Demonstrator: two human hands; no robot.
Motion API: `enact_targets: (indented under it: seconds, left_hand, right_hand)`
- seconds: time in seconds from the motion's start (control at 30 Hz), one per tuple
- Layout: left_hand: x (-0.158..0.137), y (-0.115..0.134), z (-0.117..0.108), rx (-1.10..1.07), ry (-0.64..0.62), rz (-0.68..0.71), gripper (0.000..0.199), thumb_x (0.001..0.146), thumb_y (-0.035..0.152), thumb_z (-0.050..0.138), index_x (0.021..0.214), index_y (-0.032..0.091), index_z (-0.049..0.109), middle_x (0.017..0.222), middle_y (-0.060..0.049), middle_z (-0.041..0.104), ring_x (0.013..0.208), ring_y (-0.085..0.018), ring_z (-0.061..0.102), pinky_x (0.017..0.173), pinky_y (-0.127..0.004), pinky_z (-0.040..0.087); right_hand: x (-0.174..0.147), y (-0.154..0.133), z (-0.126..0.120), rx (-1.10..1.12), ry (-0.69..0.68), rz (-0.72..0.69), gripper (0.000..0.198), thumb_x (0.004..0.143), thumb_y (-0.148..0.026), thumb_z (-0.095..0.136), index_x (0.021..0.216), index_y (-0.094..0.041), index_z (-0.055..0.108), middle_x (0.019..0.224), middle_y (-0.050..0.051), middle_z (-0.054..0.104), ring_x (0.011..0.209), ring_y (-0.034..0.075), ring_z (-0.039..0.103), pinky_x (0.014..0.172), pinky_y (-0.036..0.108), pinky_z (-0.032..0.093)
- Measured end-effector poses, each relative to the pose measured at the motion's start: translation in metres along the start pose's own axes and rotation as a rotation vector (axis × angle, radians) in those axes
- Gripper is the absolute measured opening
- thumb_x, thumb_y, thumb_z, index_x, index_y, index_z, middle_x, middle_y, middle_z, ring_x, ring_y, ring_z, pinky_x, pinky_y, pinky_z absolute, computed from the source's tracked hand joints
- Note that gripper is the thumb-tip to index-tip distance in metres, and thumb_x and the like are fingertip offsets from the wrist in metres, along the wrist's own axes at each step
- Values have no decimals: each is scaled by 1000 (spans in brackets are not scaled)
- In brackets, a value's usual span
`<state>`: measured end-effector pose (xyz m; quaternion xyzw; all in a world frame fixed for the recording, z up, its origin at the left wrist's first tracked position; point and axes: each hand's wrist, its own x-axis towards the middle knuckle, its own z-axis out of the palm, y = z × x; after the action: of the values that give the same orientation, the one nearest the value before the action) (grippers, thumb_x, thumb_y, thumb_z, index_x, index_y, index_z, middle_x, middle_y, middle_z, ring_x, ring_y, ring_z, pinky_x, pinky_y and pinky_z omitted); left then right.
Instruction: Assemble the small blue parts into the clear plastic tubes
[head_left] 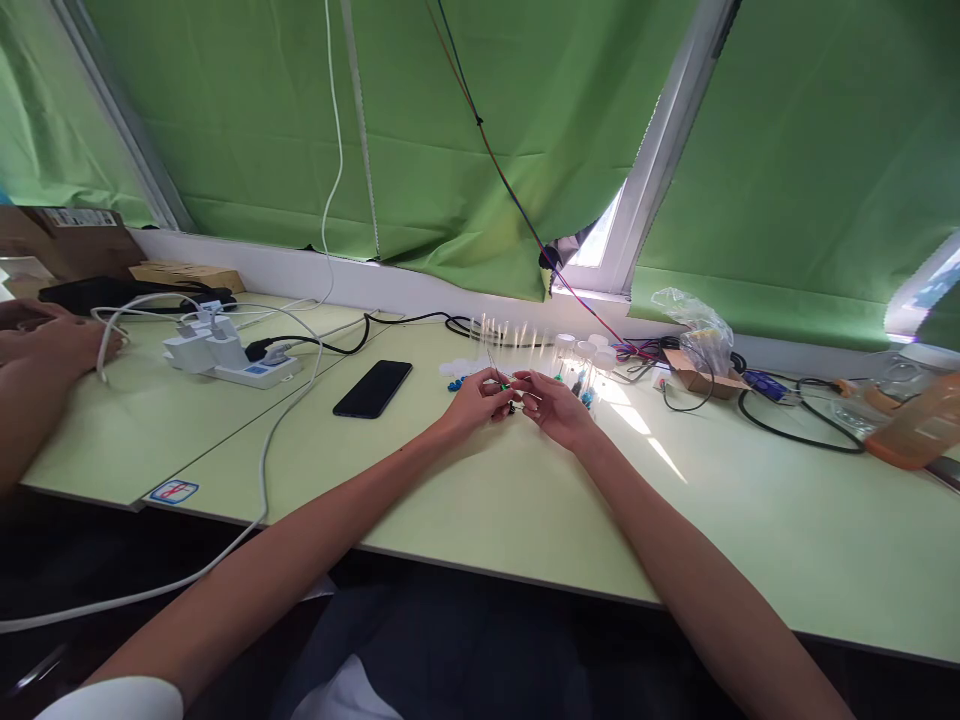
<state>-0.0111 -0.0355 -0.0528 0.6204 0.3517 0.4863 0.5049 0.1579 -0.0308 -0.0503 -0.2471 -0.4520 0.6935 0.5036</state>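
In the head view my left hand [480, 398] is closed in a pinch on a small green piece [505, 387]. A thin dark stem rises above those fingers. Close against it, my right hand [553, 408] has its fingertips bent inward at the green piece; what they grip is too small to make out. A tiny black part [511, 408] shows between the two hands. Just behind them stand slender clear tubes [517, 342] and several white-capped vials [583, 350]. Small blue pieces [455, 384] lie beside my left hand, and more blue parts [586, 398] beside my right.
A black phone [373, 389] lies left of my hands. Beyond it are a white power strip [259, 372] and loose cables. At the far left is another person's hand [67, 340]. An open cardboard box [701, 375] and an orange bottle [919, 425] stand to the right.
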Motion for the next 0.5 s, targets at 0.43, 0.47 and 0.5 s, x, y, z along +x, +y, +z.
enact_targets:
  seconds: [0.43,0.47,0.5]
  left_hand:
    - [1,-3,-1,48,-18,15,36,74,46,73,84,19,51,56,2,58,47,-8,47,47,-22,33]
    - [1,-3,0,59,-18,17,37,74,46,73,83,19,50,55,3,57,47,-8,46,46,-22,33]
    - [1,-3,0,69,-20,18,37,74,46,74,83,19,50,55,3,57,46,-8,46,46,-22,32]
  right_hand:
    - [2,1,2,-34,48,14,35,65,-48,82,80,-19,69,72,-2,67,49,4,43,48,22,35]
    - [2,1,2,-38,52,16,37,63,-50,82,78,-18,69,70,-3,65,49,4,43,47,22,34]
    - [3,2,1,-41,55,19,39,62,-51,83,77,-18,68,68,-3,64,49,4,44,47,22,34]
